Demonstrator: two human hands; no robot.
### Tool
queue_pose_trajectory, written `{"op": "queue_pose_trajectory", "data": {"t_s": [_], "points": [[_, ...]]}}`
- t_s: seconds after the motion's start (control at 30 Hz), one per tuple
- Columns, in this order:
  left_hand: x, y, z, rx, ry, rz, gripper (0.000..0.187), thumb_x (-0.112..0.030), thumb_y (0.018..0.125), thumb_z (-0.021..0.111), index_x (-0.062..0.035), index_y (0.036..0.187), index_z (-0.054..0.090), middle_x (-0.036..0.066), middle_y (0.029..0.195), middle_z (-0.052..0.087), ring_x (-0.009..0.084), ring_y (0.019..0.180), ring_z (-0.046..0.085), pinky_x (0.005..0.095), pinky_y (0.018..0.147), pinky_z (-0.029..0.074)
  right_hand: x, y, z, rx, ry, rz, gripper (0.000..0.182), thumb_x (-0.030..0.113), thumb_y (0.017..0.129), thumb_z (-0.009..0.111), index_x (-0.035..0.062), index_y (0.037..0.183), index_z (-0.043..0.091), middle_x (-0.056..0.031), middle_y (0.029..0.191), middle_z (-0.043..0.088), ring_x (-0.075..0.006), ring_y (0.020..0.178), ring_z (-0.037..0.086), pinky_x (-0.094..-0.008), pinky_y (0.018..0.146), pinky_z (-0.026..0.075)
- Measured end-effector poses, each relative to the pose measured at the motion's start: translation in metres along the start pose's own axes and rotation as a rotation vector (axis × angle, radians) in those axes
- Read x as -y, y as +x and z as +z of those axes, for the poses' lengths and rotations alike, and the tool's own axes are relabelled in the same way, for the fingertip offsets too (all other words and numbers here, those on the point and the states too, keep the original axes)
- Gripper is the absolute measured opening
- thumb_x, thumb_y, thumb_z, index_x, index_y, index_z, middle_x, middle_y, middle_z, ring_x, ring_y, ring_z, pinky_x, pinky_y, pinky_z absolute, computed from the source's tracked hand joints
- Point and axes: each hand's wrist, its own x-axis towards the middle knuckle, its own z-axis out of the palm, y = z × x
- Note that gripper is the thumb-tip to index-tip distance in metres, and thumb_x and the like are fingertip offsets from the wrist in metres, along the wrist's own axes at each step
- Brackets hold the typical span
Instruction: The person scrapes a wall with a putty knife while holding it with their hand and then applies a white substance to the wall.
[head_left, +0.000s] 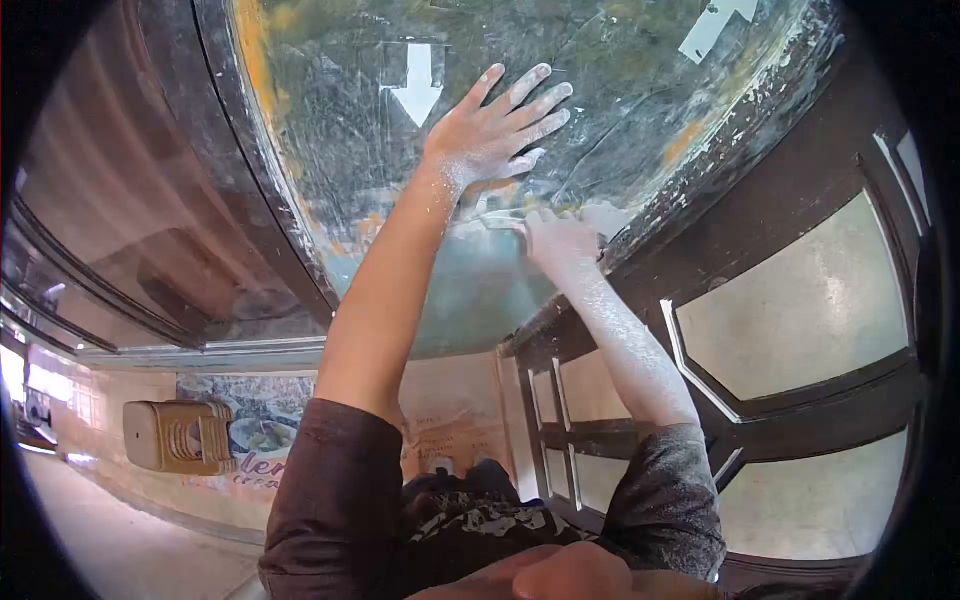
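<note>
My left hand lies flat with spread fingers on a scuffed dark-green panel, beside a white down-pointing arrow. White powder coats its fingers and wrist. Below it and to the right, my right hand is closed around a scraper. Only the scraper's thin pale blade shows clearly, close against the lower part of the panel; its handle is mostly hidden in my fingers. Powder whitens this hand and forearm as well. Beneath the blade the surface looks smooth and pale green.
A dark frame with flaking white edges borders the panel on the right. Beyond it stand dark doors with pale panes. Glossy brown panelling is on the left. Stacked tan plastic stools stand by a printed wall at lower left.
</note>
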Motion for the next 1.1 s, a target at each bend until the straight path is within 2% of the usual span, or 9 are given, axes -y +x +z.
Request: {"op": "queue_pose_trajectory", "data": {"t_s": [0.17,0.23,0.33,0.43,0.63,0.73,0.97,1.0,1.1], "points": [[0.005,-0.002,-0.009,-0.003,-0.112,-0.007,0.057,-0.051,0.099,0.054,-0.0383,0.153,0.041,-0.014,0.167,0.023,0.0163,0.155,0.02,0.0516,0.126,0.015,-0.009,-0.01,-0.016,0.09,0.211,0.05,0.022,0.037,0.097,0.056,0.0171,0.101,0.066,-0.0051,0.089,0.071,-0.028,0.086,0.068,-0.0496,0.083,0.045],[0.007,-0.004,-0.014,-0.009,-0.262,0.008,0.057,-0.043,0.097,0.06,-0.0351,0.151,0.045,-0.011,0.166,0.027,0.017,0.155,0.021,0.0516,0.126,0.017,-0.019,-0.009,-0.048,0.154,0.059,0.045,0.031,0.036,0.102,0.045,0.014,0.105,0.067,-0.0091,0.103,0.071,-0.0315,0.105,0.068,-0.0541,0.097,0.044],[0.013,-0.037,-0.024,-0.239,-0.456,-0.026,0.043,-0.03,0.086,0.071,-0.0246,0.128,0.065,-0.002,0.151,0.05,0.0221,0.144,0.041,0.05,0.12,0.027,-0.016,-0.009,-0.024,-0.075,-0.015,0.097,0.019,0.034,0.094,0.058,0.017,0.097,0.067,-0.0047,0.084,0.071,-0.0291,0.089,0.07,-0.0517,0.089,0.044],[0.021,-0.102,-0.031,-0.433,-0.472,-0.204,0.029,-0.029,0.078,0.078,-0.0179,0.105,0.072,0.004,0.133,0.064,0.0293,0.126,0.057,0.0483,0.112,0.035,-0.016,-0.022,-0.01,0.05,0.122,0.154,0.018,0.033,0.092,0.06,0.0168,0.097,0.067,-0.0046,0.085,0.071,-0.0269,0.092,0.068,-0.0509,0.09,0.044],[0.049,-0.161,-0.034,-0.152,-0.326,-0.6,0.082,-0.048,0.072,0.082,-0.0245,0.145,0.053,0.01,0.16,0.037,0.0348,0.146,0.034,0.0601,0.116,0.025,-0.044,-0.019,-0.027,-0.208,0.051,0.036,0.02,0.036,0.097,0.054,0.0187,0.103,0.063,-0.0031,0.093,0.07,-0.0253,0.093,0.068,-0.05,0.083,0.045],[0.047,-0.149,-0.037,0.431,-0.261,-0.592,0.116,-0.062,0.063,0.085,-0.0318,0.16,0.029,0.012,0.17,0.011,0.046,0.155,0.004,0.0783,0.114,0.007,-0.043,-0.002,-0.06,-0.024,-0.028,-0.055,0.014,0.026,0.1,0.05,0.0185,0.105,0.06,-0.0028,0.092,0.07,-0.0252,0.09,0.07,-0.0491,0.08,0.048],[0.044,-0.142,-0.039,0.601,-0.19,-0.596,0.128,-0.055,0.057,0.091,-0.0351,0.162,0.02,0.011,0.171,0.007,0.0468,0.154,0.003,0.0787,0.114,0.009,-0.033,0.043,-0.124,0.11,-0.139,-0.153,0.026,0.037,0.102,0.051,0.0134,0.1,0.062,-0.0055,0.092,0.071,-0.0268,0.09,0.072,-0.0469,0.081,0.05],[0.045,-0.143,-0.037,0.599,-0.193,-0.595,0.128,-0.055,0.057,0.091,-0.0351,0.162,0.02,0.011,0.171,0.007,0.0468,0.154,0.003,0.0787,0.114,0.009,-0.027,0.043,-0.122,0.129,-0.137,-0.193,0.017,0.021,0.1,0.05,0.0121,0.101,0.064,-0.0062,0.095,0.072,-0.0262,0.092,0.072,-0.0462,0.08,0.049],[0.038,-0.148,-0.034,0.512,-0.19,-0.584,0.129,-0.056,0.053,0.091,-0.0291,0.161,0.026,0.018,0.169,0.009,0.051,0.153,0.004,0.0778,0.114,0.006,0.002,0.033,-0.089,0.11,-0.137,-0.294,0.015,0.018,0.098,0.052,0.0119,0.1,0.065,-0.0069,0.096,0.072,-0.0259,0.092,0.072,-0.0464,0.081,0.048]]}}
